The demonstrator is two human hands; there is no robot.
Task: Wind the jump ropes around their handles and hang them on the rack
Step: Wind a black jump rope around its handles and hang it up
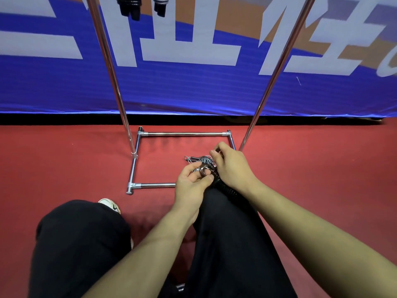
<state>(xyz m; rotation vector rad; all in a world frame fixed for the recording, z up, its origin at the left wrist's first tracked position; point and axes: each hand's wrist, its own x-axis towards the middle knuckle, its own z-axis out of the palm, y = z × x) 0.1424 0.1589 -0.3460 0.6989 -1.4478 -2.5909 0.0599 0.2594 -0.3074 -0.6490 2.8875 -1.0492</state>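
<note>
Red sports flooring runs up to a blue banner, and the chrome rack stands between you and it; take its floor frame as your landmark. Just above the frame's near right corner, over your right knee, you hold the jump rope: its black coiled part lies along your thigh, with a looser tangle of grey cord on the floor inside the frame behind your hands. Your left hand pinches a loop of cord at the top of the coil, thumb and fingers closed on it. Your right hand curls round the bundle from the far side.

To wind well, I would keep the handles steady in the right hand, lay each turn snug against the last, and draw the slack out of the tangle before it knots.

Both handles are hidden under your hands, so I cannot tell how much is wound. High on the rack, two dark bundles hang, cut off by the top edge.
</note>
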